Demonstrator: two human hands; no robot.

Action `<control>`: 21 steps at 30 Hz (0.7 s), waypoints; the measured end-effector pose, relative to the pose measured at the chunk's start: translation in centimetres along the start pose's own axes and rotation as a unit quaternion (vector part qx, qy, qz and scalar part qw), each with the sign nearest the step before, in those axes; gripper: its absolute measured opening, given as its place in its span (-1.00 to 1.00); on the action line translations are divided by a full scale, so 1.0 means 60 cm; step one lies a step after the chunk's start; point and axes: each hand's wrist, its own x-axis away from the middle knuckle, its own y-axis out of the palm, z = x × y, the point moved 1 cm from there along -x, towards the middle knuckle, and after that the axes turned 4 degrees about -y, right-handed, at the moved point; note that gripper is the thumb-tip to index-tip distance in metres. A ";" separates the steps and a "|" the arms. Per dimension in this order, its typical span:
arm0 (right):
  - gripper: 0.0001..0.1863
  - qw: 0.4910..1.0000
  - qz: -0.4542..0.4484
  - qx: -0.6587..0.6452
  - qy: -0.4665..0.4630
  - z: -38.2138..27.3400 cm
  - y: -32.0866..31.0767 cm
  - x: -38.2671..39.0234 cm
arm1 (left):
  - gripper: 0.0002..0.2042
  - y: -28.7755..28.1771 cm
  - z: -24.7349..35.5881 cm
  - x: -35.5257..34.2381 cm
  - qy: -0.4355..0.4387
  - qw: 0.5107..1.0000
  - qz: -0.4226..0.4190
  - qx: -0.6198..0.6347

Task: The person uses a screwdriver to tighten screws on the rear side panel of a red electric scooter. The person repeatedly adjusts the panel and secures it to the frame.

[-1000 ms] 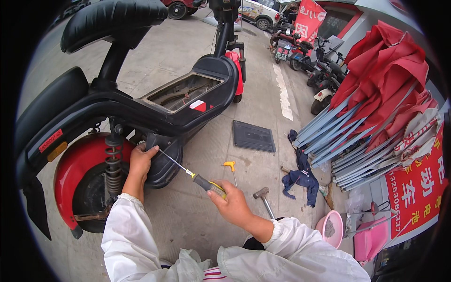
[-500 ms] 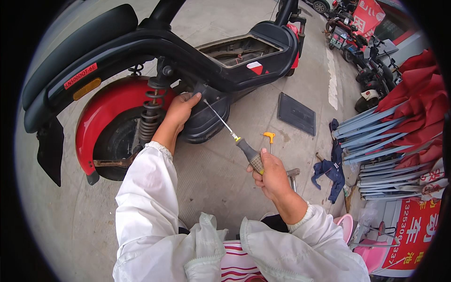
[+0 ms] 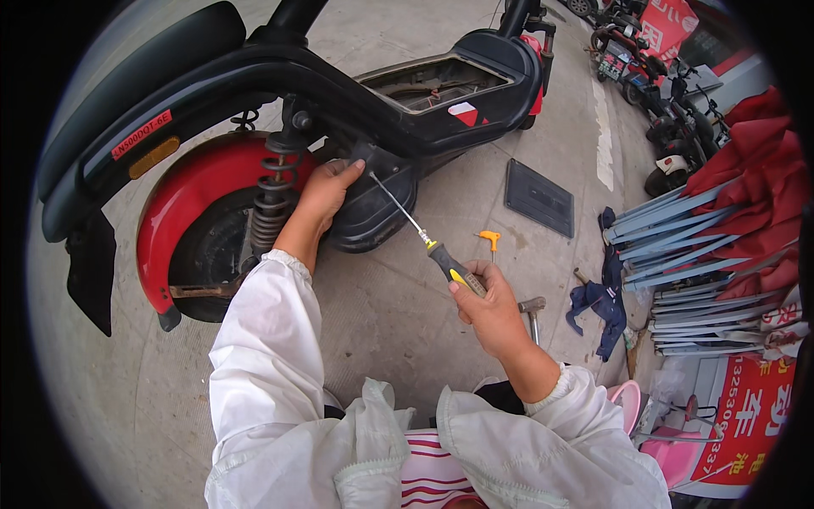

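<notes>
A black electric scooter (image 3: 339, 81) with a red rear fender (image 3: 182, 204) stands before me. My left hand (image 3: 326, 195) grips the edge of a black plastic side cover (image 3: 373, 216), thumb on the outside and other fingers hidden behind. My right hand (image 3: 492, 314) is closed around the grey and yellow handle of a screwdriver (image 3: 449, 267). The long shaft slants up to the left, its tip at the cover near my left thumb. Whether the tip sits in a screw is too small to tell. A coil-spring shock absorber (image 3: 273, 204) is left of my left hand.
On the concrete lie a flat black panel (image 3: 539, 198), a yellow-handled hex key (image 3: 490, 237), a hammer (image 3: 532, 310) and a dark blue cloth (image 3: 600, 305). Rolled red flags on poles (image 3: 678, 237) crowd the right side. Parked scooters (image 3: 670, 119) stand behind them.
The screwdriver handle has turned, and its yellow stripe now faces up. My right thumb has shifted round to the handle's lower left side. My left hand keeps its place on the cover.
</notes>
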 end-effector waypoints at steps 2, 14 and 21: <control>-0.59 1.000 -0.007 -0.004 0.013 -0.008 0.006 0.000 | -0.61 -0.002 -0.002 0.001 0.010 1.000 0.002 -0.002; -0.63 0.992 -0.014 -0.083 0.093 -0.024 0.002 -0.001 | -0.63 0.004 0.003 0.009 0.013 1.000 0.009 0.011; -0.63 0.997 0.012 0.038 -0.060 -0.014 0.004 0.004 | -0.65 0.013 0.006 0.009 0.020 1.000 0.008 -0.012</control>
